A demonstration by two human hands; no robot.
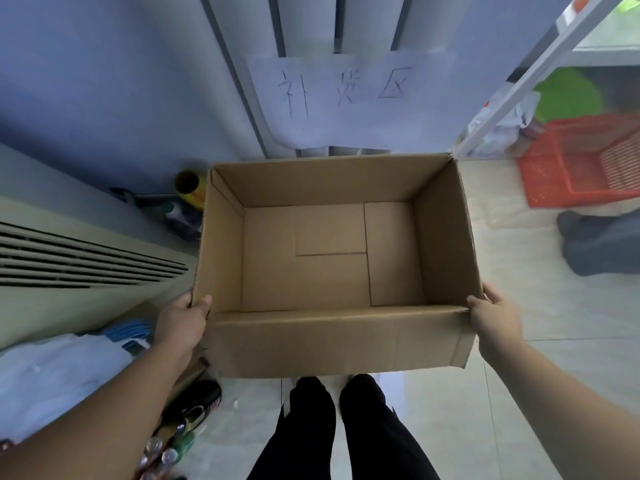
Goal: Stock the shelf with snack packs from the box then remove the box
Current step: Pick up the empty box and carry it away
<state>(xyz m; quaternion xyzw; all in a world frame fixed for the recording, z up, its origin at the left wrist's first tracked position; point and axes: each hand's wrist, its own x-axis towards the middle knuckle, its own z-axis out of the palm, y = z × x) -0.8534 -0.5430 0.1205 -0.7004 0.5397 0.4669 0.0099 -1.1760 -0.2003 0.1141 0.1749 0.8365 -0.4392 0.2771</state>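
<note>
Nearest, at 6 o'clock, two legs in black trousers (339, 427) stand on the pale tiled floor (450, 427). At 7 o'clock a cluster of bottles (166, 452) lies beside a white plastic bag (52, 375).

Just ahead, the cardboard box (332, 341) fills the centre, open side up, its bare bottom flaps showing. It hides the feet. The left hand (183, 320) grips the box's near left corner, thumb hooked over the rim and fingers down the outer wall. The right hand (491, 317) grips the near right corner the same way, thumb on the rim and fingers curled round the side.

At 9 o'clock a beige unit with dark vent slats (69, 258) stands close to the box. At 3 o'clock a grey bundle (602, 244) lies on the floor.

Farther off, at 11 o'clock, a yellow roll (188, 188) stands just beside the box's far left corner. At 2 o'clock a red mesh basket (588, 161) sits under a white shelf frame (540, 74). At 12 o'clock a paper sign (346, 98) with handwritten characters hangs on the wall.
</note>
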